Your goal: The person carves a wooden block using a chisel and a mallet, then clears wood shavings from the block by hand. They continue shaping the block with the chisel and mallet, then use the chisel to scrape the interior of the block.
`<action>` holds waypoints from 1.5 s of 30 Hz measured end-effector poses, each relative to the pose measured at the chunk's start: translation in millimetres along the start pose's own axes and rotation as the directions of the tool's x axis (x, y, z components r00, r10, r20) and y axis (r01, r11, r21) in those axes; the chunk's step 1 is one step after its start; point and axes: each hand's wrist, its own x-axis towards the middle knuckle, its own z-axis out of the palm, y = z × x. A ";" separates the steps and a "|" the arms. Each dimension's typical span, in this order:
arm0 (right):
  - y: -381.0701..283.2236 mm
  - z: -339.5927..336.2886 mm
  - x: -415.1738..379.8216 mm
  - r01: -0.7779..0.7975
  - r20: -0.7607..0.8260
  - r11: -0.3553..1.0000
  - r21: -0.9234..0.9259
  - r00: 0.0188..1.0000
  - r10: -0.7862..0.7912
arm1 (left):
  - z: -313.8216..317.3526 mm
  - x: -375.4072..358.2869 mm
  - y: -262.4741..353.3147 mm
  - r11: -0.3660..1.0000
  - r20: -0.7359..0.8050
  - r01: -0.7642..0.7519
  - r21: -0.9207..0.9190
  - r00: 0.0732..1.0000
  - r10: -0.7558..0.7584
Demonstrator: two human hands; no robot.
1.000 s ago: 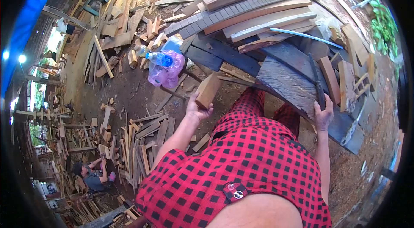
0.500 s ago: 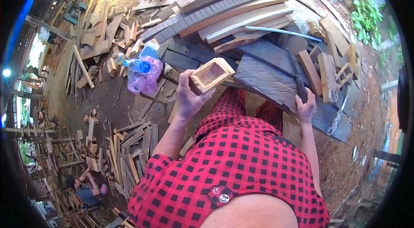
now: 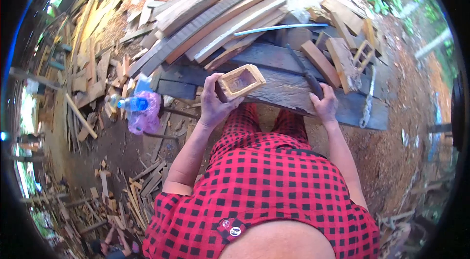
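In my left hand is a small wooden box, a block hollowed out with a rectangular recess. The hand grips its left side and tilts the opening up toward me. My right hand is wrapped around the thick dark handle of a long, narrow tool, which points away over the bench. Beneath both hands lies a dark, weathered plank bench, and the tool overlaps its boards in this view. The box is just in front of the bench's near edge.
Long curved timbers are stacked at the back of the bench. Wooden blocks and a small frame stand at the right. A blue bottle rests in a pink plastic bag to the left. Scrap wood covers the ground; another person is at lower left.
The view has turned, so the bench and timbers appear farther left. My right hand, with the dark tool, has shifted left and slightly up in view. The box remains in my left hand.
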 end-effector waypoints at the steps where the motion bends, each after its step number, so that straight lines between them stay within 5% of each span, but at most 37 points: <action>1: -1.1 -1.7 -0.5 -0.015 -0.018 1.000 -0.014 1.000 0.015 | 9.8 3.8 -3.6 0.990 0.030 0.068 -0.126 0.997 -0.064; 5: -5.7 -5.2 1.7 -0.004 0.028 1.000 -0.011 1.000 0.004 | 37.9 19.8 -10.1 0.992 0.099 0.029 -0.120 0.995 -0.017; 7: 0.5 -6.5 5.0 -0.040 0.107 0.999 0.007 0.993 0.039 | 52.8 35.4 -4.2 0.920 0.034 0.096 -0.380 0.995 -0.090; 12: 11.4 -2.5 4.9 -0.036 0.054 0.996 0.077 0.998 0.032 | 78.1 67.2 -26.5 0.852 0.046 0.089 -0.516 0.996 -0.076; 14: 12.0 -4.7 5.1 -0.102 0.097 0.983 0.149 0.991 0.088 | 82.0 69.8 -42.5 0.997 0.089 -0.050 -0.050 0.995 0.055; 15: 11.3 -5.5 4.7 -0.124 0.096 0.980 0.156 0.989 0.110 | 80.5 65.4 -43.7 0.994 0.143 0.014 0.108 0.989 -0.030; 18: 8.5 -7.9 5.0 -0.125 0.099 0.980 0.154 0.989 0.110 | 83.9 58.3 -48.4 0.944 0.173 -0.079 0.321 0.985 0.024; 23: 2.5 2.2 -3.1 -0.036 -0.037 0.998 0.057 0.999 0.038 | 88.3 53.6 -55.9 0.938 0.132 -0.163 0.307 0.983 0.128; 30: -12.2 10.8 -21.7 0.126 -0.209 0.980 -0.153 0.965 -0.157 | 91.7 50.0 -53.0 0.932 0.142 -0.097 0.350 0.989 0.049; 45: -12.9 10.2 -24.5 0.160 -0.222 0.985 -0.064 0.960 -0.170 | 95.9 48.7 -56.9 0.890 0.106 -0.157 0.427 0.987 0.123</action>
